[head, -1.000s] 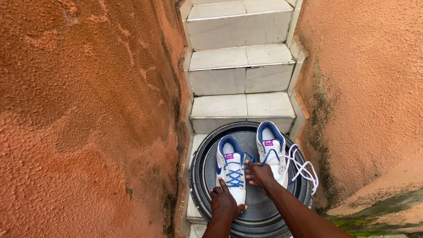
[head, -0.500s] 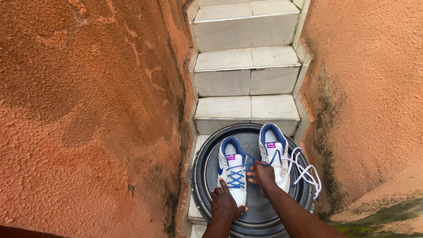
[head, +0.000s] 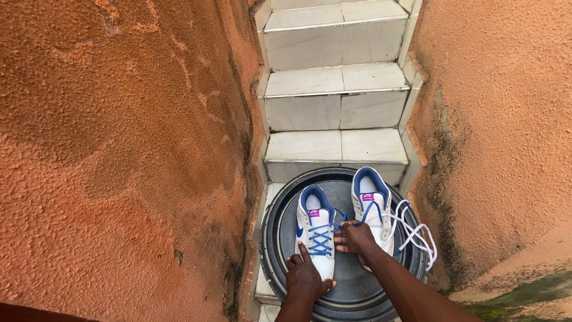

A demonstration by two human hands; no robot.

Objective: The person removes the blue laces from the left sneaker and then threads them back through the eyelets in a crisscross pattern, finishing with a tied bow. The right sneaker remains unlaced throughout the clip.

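Narrow outdoor stairwell, white tiled steps (head: 336, 89) climbing away between two rough orange-plastered walls (head: 119, 149), dark damp stains low on the right-hand wall near the bottom. At the foot of the steps, round dark grey tray (head: 280, 238) lying flat, ridged rim, filling nearly the whole width between the walls. Two white sneakers with blue lining and a small pink tongue tab standing on the tray side by side, toes toward the camera, a narrow gap between them. Left sneaker (head: 316, 229) laced with a blue lace (head: 322, 238) criss-crossed down its front. Right sneaker (head: 370, 206) with loose white laces (head: 417, 232) spilling off its outer side over the tray's rim toward the right wall.

Left hand (head: 307, 277) resting on the toe end of the left sneaker, index finger stretched up along the shoe, other fingers loosely curled, pressing rather than gripping. Right hand (head: 356, 238) between the two shoes, just touching the right one, fingers pinched narrow on a free strand of the blue lace running from the left sneaker across to the right sneaker's tongue. Both forearms entering from the bottom edge.
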